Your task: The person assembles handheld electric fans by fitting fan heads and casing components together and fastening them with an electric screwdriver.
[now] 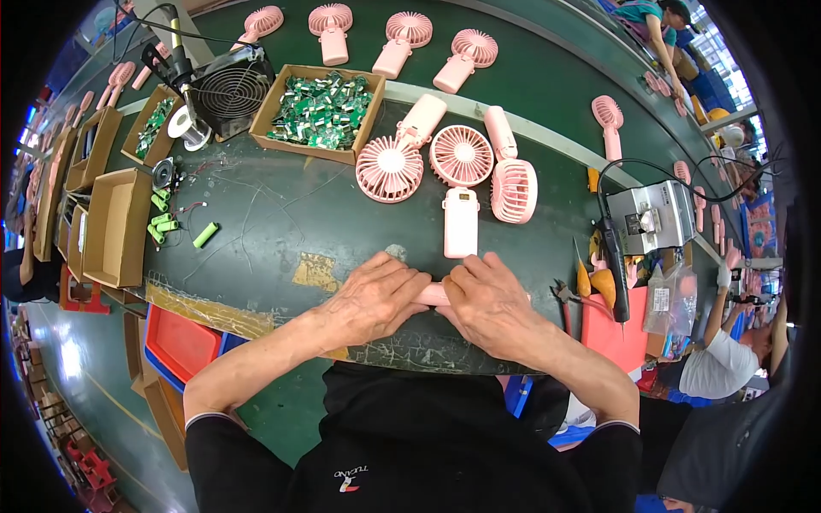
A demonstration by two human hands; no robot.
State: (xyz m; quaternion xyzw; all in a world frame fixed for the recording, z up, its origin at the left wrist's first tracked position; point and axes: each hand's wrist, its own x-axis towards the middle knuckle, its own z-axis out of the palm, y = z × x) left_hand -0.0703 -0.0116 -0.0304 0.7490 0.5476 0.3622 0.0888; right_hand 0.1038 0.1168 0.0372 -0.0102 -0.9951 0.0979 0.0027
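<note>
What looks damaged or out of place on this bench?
The bench's front edge looks worn, with pale cracks, and the yellow tape on its left stretch is scuffed. One green cylinder lies apart from the others.

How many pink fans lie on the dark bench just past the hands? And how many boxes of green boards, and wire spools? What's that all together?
Pink fans: 3
Boxes of green boards: 2
Wire spool: 1
Total: 6
</note>
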